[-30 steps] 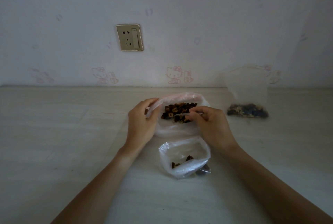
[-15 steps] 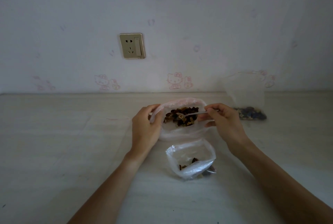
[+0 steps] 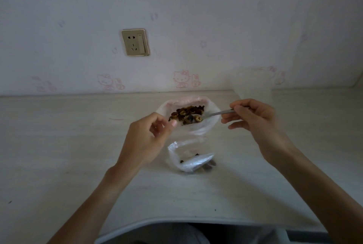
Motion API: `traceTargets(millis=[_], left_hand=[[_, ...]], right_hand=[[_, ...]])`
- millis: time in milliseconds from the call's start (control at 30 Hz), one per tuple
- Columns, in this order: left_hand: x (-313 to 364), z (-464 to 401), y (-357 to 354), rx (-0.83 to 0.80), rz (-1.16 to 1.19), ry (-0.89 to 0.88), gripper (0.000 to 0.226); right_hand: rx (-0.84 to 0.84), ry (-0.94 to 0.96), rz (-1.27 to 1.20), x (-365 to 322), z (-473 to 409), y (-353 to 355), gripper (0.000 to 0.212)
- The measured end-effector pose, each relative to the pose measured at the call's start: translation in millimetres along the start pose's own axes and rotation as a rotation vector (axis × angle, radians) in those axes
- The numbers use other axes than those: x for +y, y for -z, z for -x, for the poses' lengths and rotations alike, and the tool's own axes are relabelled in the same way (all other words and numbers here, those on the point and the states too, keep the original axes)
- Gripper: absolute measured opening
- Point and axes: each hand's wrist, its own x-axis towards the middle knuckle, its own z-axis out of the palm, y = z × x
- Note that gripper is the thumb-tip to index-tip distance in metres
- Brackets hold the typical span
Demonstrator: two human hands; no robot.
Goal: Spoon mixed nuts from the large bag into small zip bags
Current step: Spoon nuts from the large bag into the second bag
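The large bag (image 3: 211, 124) lies open on the table, dark mixed nuts (image 3: 186, 111) showing inside. My right hand (image 3: 255, 122) pinches the handle of a metal spoon (image 3: 216, 114). The spoon's bowl holds a few nuts just above the pile. My left hand (image 3: 147, 139) sits at the bag's left rim with curled fingers, the thumb lying over the plastic. Whether it pinches the rim is unclear. A small clear zip bag (image 3: 188, 162) with a few nuts lies open just in front of the large bag.
Another clear bag (image 3: 253, 84) stands at the back right against the wall, its bottom hidden by my right hand. A wall socket (image 3: 135, 42) is above the table. The table's curved front edge (image 3: 176, 221) is close to my body.
My right hand has drawn back to the right, and the spoon's bowl has come up loaded with nuts. My left hand has slipped slightly back from the large bag's rim.
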Motion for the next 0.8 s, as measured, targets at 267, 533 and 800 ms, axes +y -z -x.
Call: traceTargets(millis=[267, 533, 800], left_hand=[[10, 17, -10, -0.322, -0.065, 0.183, 0.018], [17, 19, -2, -0.264, 0.06, 0.104, 0.012], [14, 22, 1, -0.153, 0.059, -0.023, 0.007]], right_hand=[[-0.119, -0.017, 0.139, 2, 34, 16, 0.016], [-0.366, 0.641, 0.865, -23, 70, 5, 0.021], [-0.378, 0.777, 0.884, -31, 62, 5, 0.02]])
